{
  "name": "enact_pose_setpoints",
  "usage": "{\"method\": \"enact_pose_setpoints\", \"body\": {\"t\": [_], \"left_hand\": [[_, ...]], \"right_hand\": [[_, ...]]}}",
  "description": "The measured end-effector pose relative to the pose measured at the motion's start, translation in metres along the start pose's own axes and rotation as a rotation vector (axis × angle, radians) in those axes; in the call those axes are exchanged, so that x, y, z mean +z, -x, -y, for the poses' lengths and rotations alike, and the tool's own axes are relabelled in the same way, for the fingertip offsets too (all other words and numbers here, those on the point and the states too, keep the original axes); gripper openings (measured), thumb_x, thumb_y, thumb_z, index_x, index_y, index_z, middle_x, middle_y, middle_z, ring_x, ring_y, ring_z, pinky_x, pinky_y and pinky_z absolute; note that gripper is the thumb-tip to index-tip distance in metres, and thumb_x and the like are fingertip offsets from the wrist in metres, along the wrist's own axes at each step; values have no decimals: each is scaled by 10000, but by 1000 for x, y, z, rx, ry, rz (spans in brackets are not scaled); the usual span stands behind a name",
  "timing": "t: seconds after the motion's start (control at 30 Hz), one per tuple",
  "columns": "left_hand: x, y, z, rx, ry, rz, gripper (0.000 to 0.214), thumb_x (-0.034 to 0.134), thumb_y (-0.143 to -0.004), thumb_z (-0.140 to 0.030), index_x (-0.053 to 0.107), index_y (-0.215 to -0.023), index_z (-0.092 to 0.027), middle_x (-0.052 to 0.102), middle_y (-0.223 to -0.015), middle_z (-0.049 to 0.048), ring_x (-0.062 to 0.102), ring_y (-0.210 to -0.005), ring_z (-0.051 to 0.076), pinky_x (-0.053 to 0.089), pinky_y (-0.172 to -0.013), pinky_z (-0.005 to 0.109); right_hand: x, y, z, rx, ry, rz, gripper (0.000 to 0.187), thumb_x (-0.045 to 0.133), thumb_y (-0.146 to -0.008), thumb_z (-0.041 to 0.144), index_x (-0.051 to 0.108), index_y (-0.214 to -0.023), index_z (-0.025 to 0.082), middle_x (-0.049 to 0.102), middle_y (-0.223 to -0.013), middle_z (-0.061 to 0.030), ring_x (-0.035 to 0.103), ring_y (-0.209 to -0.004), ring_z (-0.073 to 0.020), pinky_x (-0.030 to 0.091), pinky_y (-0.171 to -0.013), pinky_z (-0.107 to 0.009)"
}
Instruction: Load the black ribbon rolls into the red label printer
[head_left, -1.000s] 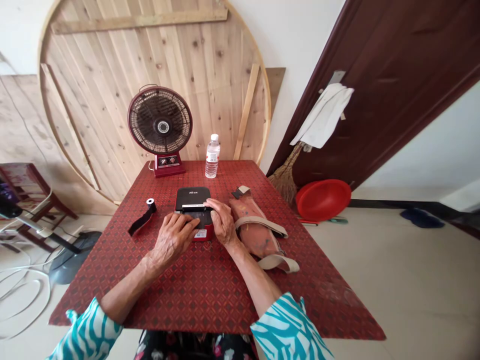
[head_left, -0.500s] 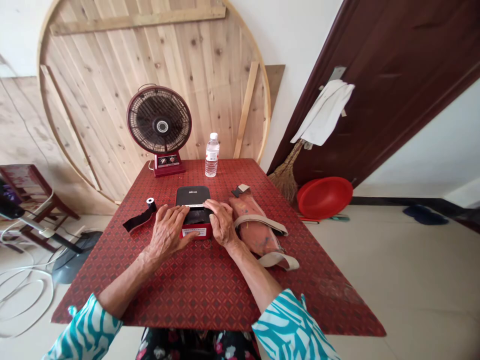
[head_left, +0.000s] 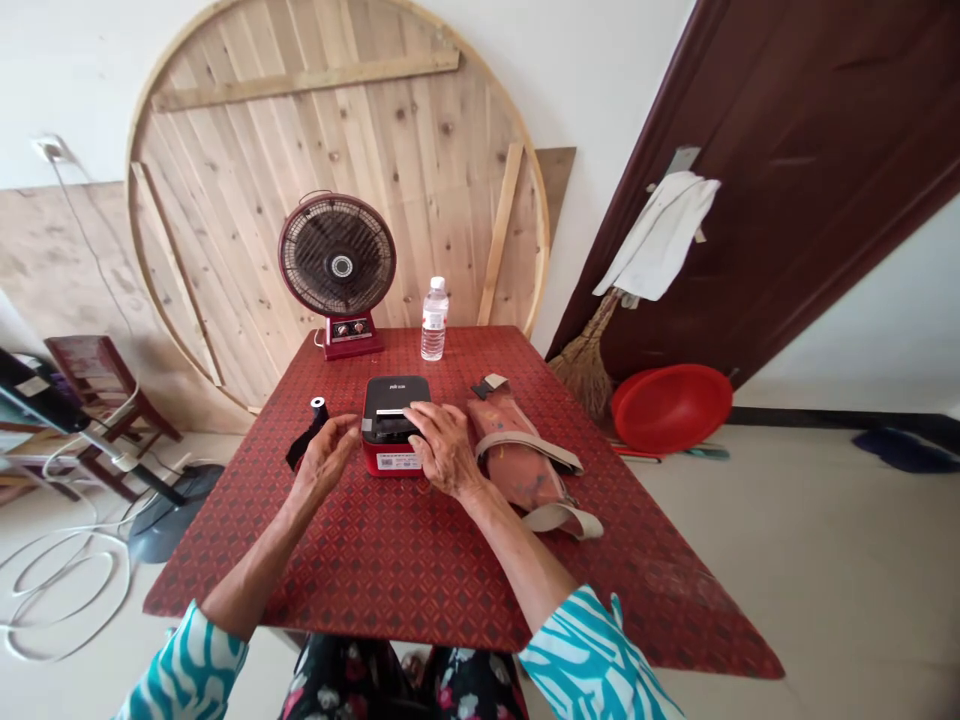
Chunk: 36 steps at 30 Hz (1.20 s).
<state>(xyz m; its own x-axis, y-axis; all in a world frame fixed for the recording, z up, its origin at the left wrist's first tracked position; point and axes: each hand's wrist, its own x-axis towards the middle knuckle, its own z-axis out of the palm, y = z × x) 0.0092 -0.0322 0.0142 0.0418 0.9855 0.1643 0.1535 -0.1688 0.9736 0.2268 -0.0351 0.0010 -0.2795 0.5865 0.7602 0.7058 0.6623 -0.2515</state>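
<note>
A small black-and-red printer [head_left: 397,396] sits mid-table, its dark lid on top and a white label on its red front. My right hand [head_left: 446,447] rests over the printer's right side, fingers spread across the lid by the slot. Just left of the printer, my left hand [head_left: 326,460] is lifted off it with fingers apart, holding nothing. Behind that hand lies a small roll with a white end [head_left: 318,404] and a black strip, partly hidden by the fingers. To the right lies a reddish pouch [head_left: 517,460] with pale straps.
A maroon fan [head_left: 341,265] and a water bottle [head_left: 434,320] stand at the back of the red-patterned table [head_left: 420,570]. A round wooden board [head_left: 330,150] leans on the wall. Right of the table are a broom [head_left: 589,360] and a red basin [head_left: 671,408].
My left hand has come off the printer and moved left. The printer's lid sits lower, level with the body. My right hand stays on the printer. The view has shifted slightly.
</note>
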Motion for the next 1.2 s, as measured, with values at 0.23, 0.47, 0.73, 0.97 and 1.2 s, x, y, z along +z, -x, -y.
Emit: {"method": "enact_pose_setpoints", "body": {"t": [0.23, 0.47, 0.73, 0.97, 1.2], "left_hand": [[9, -21, -3, -247, 147, -13, 409, 723, -638, -469, 569, -858, -161, 566, -517, -41, 511, -450, 99, 374, -476, 203], [12, -28, -3, -367, 244, 0, 332, 741, -591, -325, 546, -812, -171, 557, -494, -60, 478, -386, 77, 348, -421, 185], [10, -38, -4, -466, 390, 60, 351, 730, -538, -210, 510, -810, -182, 548, -497, -78, 471, -371, 71, 328, -408, 183], [12, -36, 1, -505, 459, 22, 337, 719, -532, -187, 499, -787, -190, 525, -485, -94, 453, -362, 65, 302, -400, 178], [13, -38, 3, -491, 509, 44, 330, 702, -525, -156, 492, -777, -186, 567, -522, -78, 449, -381, 54, 323, -400, 165]], "right_hand": [[5, 17, 15, -95, 12, 22, 338, 392, -947, 300, 573, -1219, 213, 609, -1197, -104, 507, -1180, -240, 299, -1019, -439], [10, 26, 13, -95, 59, -19, 349, 396, -942, 311, 561, -1236, 220, 556, -1277, -113, 456, -1244, -256, 325, -1020, -454], [11, 28, 13, -68, 48, -16, 340, 427, -925, 330, 580, -1220, 259, 521, -1320, -91, 423, -1274, -271, 329, -1039, -473], [11, 28, 12, -71, 65, -15, 342, 440, -915, 336, 580, -1221, 272, 521, -1319, -84, 424, -1273, -274, 338, -1035, -471], [10, 27, 13, -89, 90, -62, 359, 419, -918, 332, 559, -1239, 252, 519, -1322, -95, 427, -1274, -270, 344, -1030, -467]]}}
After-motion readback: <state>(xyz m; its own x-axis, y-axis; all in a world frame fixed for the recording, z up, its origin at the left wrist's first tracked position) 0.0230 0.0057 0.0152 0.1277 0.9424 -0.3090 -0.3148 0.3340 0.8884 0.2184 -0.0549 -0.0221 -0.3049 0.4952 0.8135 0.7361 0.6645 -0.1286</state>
